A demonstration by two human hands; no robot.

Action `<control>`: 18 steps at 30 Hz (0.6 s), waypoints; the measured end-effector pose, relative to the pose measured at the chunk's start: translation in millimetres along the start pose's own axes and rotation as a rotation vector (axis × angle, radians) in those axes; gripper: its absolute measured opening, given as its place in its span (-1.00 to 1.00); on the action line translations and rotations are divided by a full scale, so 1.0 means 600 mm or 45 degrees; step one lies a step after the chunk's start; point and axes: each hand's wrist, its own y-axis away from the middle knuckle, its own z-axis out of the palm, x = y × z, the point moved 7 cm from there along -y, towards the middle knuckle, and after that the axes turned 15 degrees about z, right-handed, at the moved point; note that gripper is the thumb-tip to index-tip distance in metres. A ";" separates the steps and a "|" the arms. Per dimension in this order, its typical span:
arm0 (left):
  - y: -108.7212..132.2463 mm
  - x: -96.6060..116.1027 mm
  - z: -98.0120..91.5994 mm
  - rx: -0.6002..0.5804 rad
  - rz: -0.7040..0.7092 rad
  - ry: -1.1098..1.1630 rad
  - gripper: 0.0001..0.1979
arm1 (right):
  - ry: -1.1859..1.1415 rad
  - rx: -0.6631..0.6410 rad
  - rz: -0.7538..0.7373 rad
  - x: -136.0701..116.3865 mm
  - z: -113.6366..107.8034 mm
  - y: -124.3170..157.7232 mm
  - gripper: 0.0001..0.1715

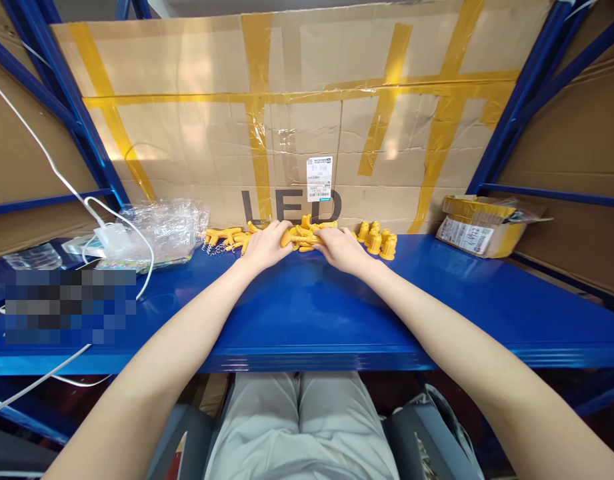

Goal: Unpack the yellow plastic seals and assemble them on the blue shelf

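Where taped cardboard (207, 147) backs the blue shelf (311, 320), open carton (479, 230) at right, contents hard to make out; left hand (267, 247) and right hand (345, 251) pinching one yellow piece (305, 239) between them near shelf's back, long axis crosswise; far fingers hidden, outline blending into similar pieces (307, 220) behind
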 end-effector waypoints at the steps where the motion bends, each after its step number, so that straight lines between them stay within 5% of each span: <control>1: 0.000 -0.001 0.001 -0.010 0.002 0.002 -0.61 | 0.011 -0.001 -0.009 -0.001 0.000 0.000 -0.66; 11: -0.002 -0.002 0.009 -0.065 -0.030 0.000 -0.58 | -0.042 0.060 -0.034 0.002 -0.012 0.003 -0.70; 18: -0.002 -0.001 0.011 -0.088 0.009 -0.016 -0.59 | -0.036 -0.104 -0.028 0.001 0.004 0.004 -0.68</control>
